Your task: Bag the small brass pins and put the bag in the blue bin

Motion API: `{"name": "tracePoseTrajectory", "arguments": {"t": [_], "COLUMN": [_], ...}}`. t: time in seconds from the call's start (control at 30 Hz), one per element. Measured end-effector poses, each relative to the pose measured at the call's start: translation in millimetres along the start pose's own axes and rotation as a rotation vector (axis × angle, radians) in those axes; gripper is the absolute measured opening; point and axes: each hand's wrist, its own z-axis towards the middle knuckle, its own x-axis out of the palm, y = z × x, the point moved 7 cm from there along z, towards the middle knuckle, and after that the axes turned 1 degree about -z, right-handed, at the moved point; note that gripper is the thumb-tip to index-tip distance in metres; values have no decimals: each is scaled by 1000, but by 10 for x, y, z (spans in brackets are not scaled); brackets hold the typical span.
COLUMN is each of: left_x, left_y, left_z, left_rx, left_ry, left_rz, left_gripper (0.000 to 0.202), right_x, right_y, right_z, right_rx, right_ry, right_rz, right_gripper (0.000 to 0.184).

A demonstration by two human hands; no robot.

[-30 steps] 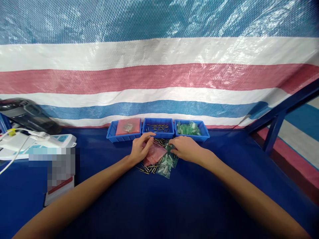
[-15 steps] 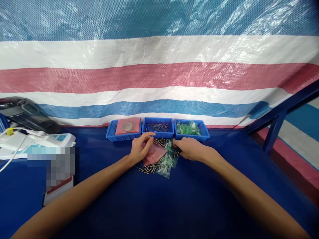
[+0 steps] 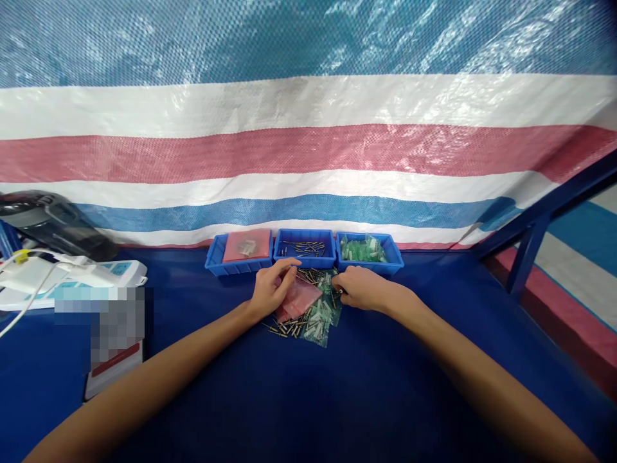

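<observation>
My left hand (image 3: 274,289) rests at the left of a mixed pile, thumb and index finger apart, its other fingers partly hidden. It touches a pink plastic bag (image 3: 301,300) lying on the pile. At the pile's right side my right hand (image 3: 361,288) is closed in a pinch; what its fingertips hold is too small to make out. Thin brass-coloured metal pins (image 3: 332,297) lie just below those fingertips. Clear greenish bags with small pale pieces (image 3: 317,326) lie between the hands. More loose metal pins (image 3: 279,332) stick out at the pile's lower left.
Three blue bins stand behind the pile: the left bin (image 3: 214,255) with a pink bag, the middle bin (image 3: 304,261) with thin pins, the right bin (image 3: 370,266) with green bags. At left are a power strip (image 3: 130,269), a dark bottle (image 3: 62,222) and a phone (image 3: 116,373).
My right hand has shifted slightly left, its fingers curling in more over the pins at the pile's edge. My left hand and the pink bag stay in place.
</observation>
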Motion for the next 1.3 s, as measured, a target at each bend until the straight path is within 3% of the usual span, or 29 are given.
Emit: {"name": "tracePoseTrajectory", "arguments": {"t": [0.3,0.53,0.6,0.7,0.77,0.93,1.17,1.3], "left_x": [-10,-1,-3,-8,-13,-12,-9,-9], "left_y": [-41,-57,-58,-57,-61,-80,-75,-83], "left_z": [8,17,16,14,14,22,19,19], "left_rx": [36,34,42,47,51,67,59,66], "left_ry": [0,-2,-6,-8,-12,-14,-20,-15], "left_rz": [22,40,35,30,34,25,23,38], "left_gripper": [16,16,16,15,15,15,15,15], "right_x": [-43,-217,-214,-132,-94,29,90,-116], "right_y": [-35,3,-36,-125,-188,-236,-206,-163], "right_z": [64,78,54,-5,-50,-35,37,28], "right_rx": [-15,-70,-21,75,133,182,166,181], "right_ry": [-112,-345,-314,-129,-47,37,-22,-223], "right_rz": [27,190,143,40,-18,-78,-33,71], "right_gripper": [11,19,18,9,13,15,11,6]}}
